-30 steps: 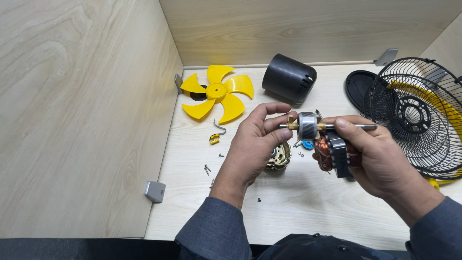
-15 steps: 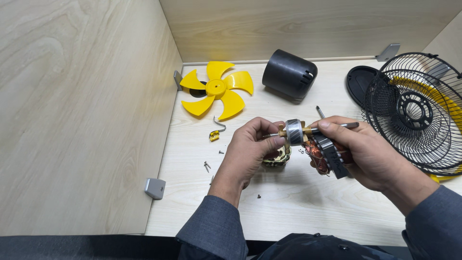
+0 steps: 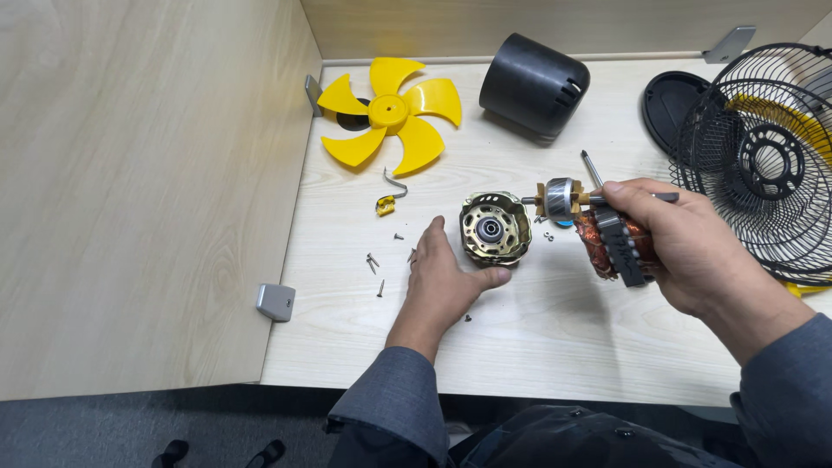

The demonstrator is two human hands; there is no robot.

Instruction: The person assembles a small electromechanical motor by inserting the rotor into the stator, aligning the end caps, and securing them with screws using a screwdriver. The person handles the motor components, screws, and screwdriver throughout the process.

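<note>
Down goes the motor end cap [image 3: 495, 229]: half a second ago both my hands had the whole assembly pinched together in the air, and now the metal cap sits on the worktop [image 3: 537, 347] with its bearing hole facing up, so it cannot roll. My left hand [image 3: 444, 279] has let go and lies flat and relaxed just beside the cap, thumb tip brushing its lower rim, steadying it rather than gripping it.

My right hand [image 3: 672, 247] is clenched around the stator [image 3: 611, 243], the copper windings and black laminations showing between my fingers, just to the right of the cap. Out of it, pointing back toward the cap, sticks the rotor [image 3: 560, 198] on its shaft, held level and clear of the surface so the shaft stays free.

Small screws [image 3: 373, 261] lie scattered to the left of the cap, parked where I can find them. Beyond the cap, toward the back wall, rests the yellow fan blade [image 3: 390, 111], and the black motor housing [image 3: 531, 83] lies on its side. Well to the right of the cap stands the wire fan guard [image 3: 763, 156], pushed out of my working space.
</note>
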